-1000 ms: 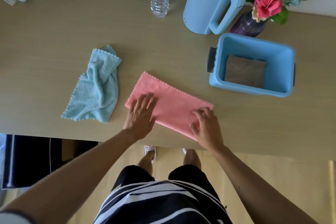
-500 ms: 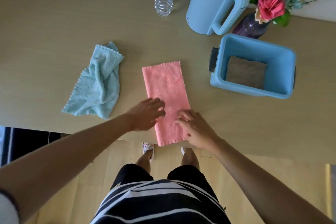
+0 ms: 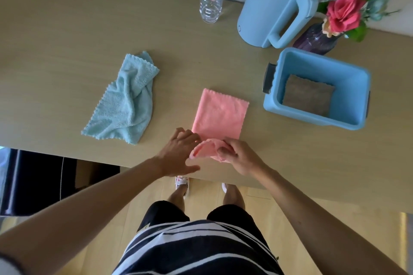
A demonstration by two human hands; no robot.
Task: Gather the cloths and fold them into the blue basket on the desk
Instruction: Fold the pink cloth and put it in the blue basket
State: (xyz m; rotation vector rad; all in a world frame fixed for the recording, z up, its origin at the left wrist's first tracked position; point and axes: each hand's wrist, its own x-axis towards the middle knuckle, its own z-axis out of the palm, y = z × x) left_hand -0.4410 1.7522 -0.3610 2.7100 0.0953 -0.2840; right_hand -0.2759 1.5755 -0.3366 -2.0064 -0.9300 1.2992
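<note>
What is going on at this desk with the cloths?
A person is folding a pink cloth on the desk. The left hand and right hand both grip its near end, lifted off the surface and curling over. A light blue cloth lies crumpled to the left, untouched. The blue basket on the right already holds one folded brown cloth.

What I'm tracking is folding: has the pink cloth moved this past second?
Yes. The pink cloth turned from lying along the desk's front edge to pointing away from it; left hand and right hand lift its near end.
</note>
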